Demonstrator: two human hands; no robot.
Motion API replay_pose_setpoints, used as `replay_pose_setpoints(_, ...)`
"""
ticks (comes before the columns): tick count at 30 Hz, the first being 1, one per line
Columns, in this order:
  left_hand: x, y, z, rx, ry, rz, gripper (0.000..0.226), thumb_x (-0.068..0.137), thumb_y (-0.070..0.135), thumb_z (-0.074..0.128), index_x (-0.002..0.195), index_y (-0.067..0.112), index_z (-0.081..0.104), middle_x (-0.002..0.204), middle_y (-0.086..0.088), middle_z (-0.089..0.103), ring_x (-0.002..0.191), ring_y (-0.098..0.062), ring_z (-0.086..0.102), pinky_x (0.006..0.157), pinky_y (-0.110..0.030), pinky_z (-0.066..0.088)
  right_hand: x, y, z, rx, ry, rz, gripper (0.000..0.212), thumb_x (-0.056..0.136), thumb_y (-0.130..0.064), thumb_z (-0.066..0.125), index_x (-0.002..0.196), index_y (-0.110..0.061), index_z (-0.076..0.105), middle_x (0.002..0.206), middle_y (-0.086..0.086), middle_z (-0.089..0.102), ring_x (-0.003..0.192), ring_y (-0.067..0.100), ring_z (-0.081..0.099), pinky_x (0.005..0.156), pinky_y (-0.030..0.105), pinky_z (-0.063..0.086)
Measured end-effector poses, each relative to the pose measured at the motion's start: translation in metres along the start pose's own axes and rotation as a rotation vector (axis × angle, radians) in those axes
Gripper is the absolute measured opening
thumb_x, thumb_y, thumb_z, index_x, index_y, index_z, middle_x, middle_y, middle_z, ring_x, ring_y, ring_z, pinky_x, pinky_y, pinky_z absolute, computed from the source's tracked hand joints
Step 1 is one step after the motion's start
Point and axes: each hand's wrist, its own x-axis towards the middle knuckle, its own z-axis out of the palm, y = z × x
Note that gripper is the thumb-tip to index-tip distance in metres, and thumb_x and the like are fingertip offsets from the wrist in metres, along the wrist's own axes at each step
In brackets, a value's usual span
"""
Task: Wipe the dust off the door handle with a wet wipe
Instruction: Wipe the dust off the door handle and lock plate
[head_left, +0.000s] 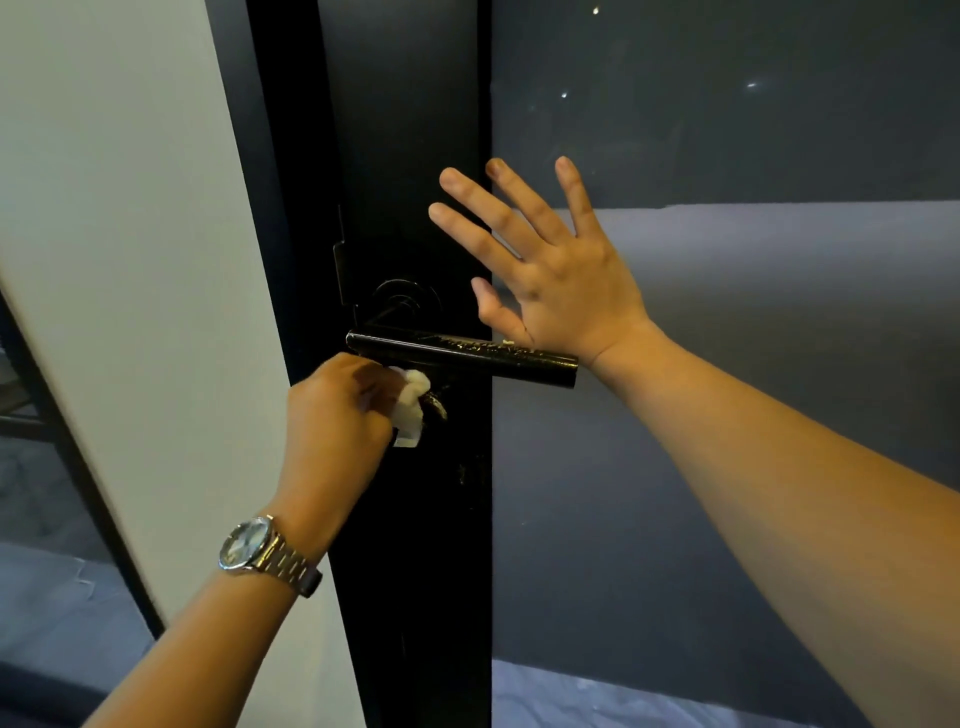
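Observation:
A black lever door handle (462, 357) juts out horizontally from the dark door frame (410, 156), with pale dust streaks along its top. My left hand (337, 410), with a wristwatch on its wrist, grips a crumpled white wet wipe (410, 410) just below the handle's left end, against the lock plate. My right hand (540, 265) lies flat with spread fingers on the door, just above the handle's right end.
Dark glass (727, 156) fills the door panel to the right of the frame. A white wall (130, 260) runs along the left, with a dark-framed window (47, 467) beyond it.

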Motion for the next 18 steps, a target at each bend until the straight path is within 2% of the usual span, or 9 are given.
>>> replay_pose_setpoints(3, -0.002, 0.01, 0.003, 0.009, -0.066, 0.078, 0.02, 0.078, -0.001, 0.059, 0.092, 0.009, 0.069, 0.093, 0.004, 0.06, 0.088, -0.011, 0.056, 0.075, 0.008, 0.033, 0.0, 0.0, 0.0, 0.001, -0.001, 0.001, 0.052, 0.093, -0.034, 0.041, 0.143, -0.02, 0.04, 0.149, 0.004, 0.039, 0.136, 0.028, 0.038, 0.11, 0.057, 0.022)
replay_pose_setpoints(7, -0.01, 0.016, 0.012, 0.15, -0.32, 0.266, 0.014, 0.08, 0.016, 0.059, 0.089, 0.017, 0.07, 0.104, 0.009, 0.058, 0.106, -0.006, 0.047, 0.083, -0.001, 0.031, 0.001, 0.0, 0.0, -0.004, -0.012, -0.002, 0.053, 0.093, -0.035, 0.04, 0.144, -0.02, 0.039, 0.149, 0.005, 0.038, 0.137, 0.029, 0.037, 0.109, 0.057, 0.023)
replay_pose_setpoints(8, -0.01, 0.014, 0.013, 0.175, -0.315, 0.272, 0.015, 0.081, 0.021, 0.058, 0.092, 0.018, 0.069, 0.108, 0.008, 0.058, 0.108, -0.006, 0.047, 0.085, -0.004, 0.032, 0.001, 0.0, 0.0, -0.006, -0.013, -0.003, 0.053, 0.093, -0.035, 0.04, 0.144, -0.02, 0.039, 0.149, 0.005, 0.038, 0.137, 0.029, 0.037, 0.109, 0.057, 0.023)
replay_pose_setpoints(10, -0.007, 0.008, 0.011, 0.164, -0.183, 0.205, 0.018, 0.082, 0.021, 0.059, 0.098, 0.016, 0.068, 0.11, 0.004, 0.06, 0.107, -0.012, 0.051, 0.086, -0.011, 0.035, 0.0, 0.001, 0.0, -0.01, -0.012, -0.003, 0.053, 0.093, -0.035, 0.04, 0.144, -0.02, 0.039, 0.149, 0.005, 0.038, 0.137, 0.029, 0.037, 0.109, 0.057, 0.023)
replay_pose_setpoints(12, -0.006, 0.005, 0.008, 0.081, -0.024, 0.106, 0.02, 0.083, 0.017, 0.061, 0.101, 0.01, 0.065, 0.108, 0.005, 0.055, 0.099, -0.014, 0.055, 0.079, -0.008, 0.035, 0.0, 0.0, 0.001, -0.009, -0.012, -0.005, 0.053, 0.093, -0.035, 0.039, 0.144, -0.02, 0.039, 0.149, 0.005, 0.038, 0.137, 0.029, 0.037, 0.109, 0.057, 0.023)
replay_pose_setpoints(13, -0.009, 0.006, 0.008, 0.083, -0.01, 0.108, 0.019, 0.084, 0.017, 0.06, 0.101, 0.01, 0.065, 0.109, 0.006, 0.052, 0.098, -0.013, 0.053, 0.077, -0.005, 0.033, 0.0, 0.0, 0.001, -0.009, -0.012, -0.006, 0.053, 0.093, -0.035, 0.039, 0.144, -0.02, 0.039, 0.149, 0.005, 0.038, 0.137, 0.029, 0.037, 0.109, 0.057, 0.023)
replay_pose_setpoints(14, -0.012, 0.008, 0.009, 0.141, -0.041, 0.157, 0.017, 0.084, 0.018, 0.06, 0.099, 0.011, 0.067, 0.111, 0.006, 0.051, 0.1, -0.013, 0.051, 0.079, -0.006, 0.031, 0.0, -0.001, 0.001, -0.009, -0.013, -0.006, 0.053, 0.093, -0.035, 0.039, 0.144, -0.02, 0.039, 0.149, 0.005, 0.038, 0.136, 0.029, 0.037, 0.109, 0.057, 0.023)
replay_pose_setpoints(16, -0.022, 0.012, 0.016, 0.269, -0.174, 0.32, 0.016, 0.082, 0.019, 0.062, 0.095, 0.013, 0.07, 0.116, -0.002, 0.056, 0.108, -0.019, 0.048, 0.089, -0.016, 0.031, 0.001, 0.0, 0.0, -0.01, -0.012, -0.005, 0.053, 0.093, -0.035, 0.039, 0.144, -0.02, 0.039, 0.149, 0.005, 0.038, 0.137, 0.029, 0.037, 0.109, 0.057, 0.023)
replay_pose_setpoints(18, -0.025, 0.012, 0.018, 0.327, -0.229, 0.379, 0.019, 0.082, 0.023, 0.063, 0.097, 0.014, 0.07, 0.118, -0.006, 0.058, 0.111, -0.024, 0.048, 0.084, -0.022, 0.036, 0.0, 0.001, 0.0, -0.005, -0.014, -0.004, 0.053, 0.094, -0.035, 0.039, 0.144, -0.02, 0.038, 0.15, 0.005, 0.037, 0.137, 0.029, 0.036, 0.109, 0.057, 0.023)
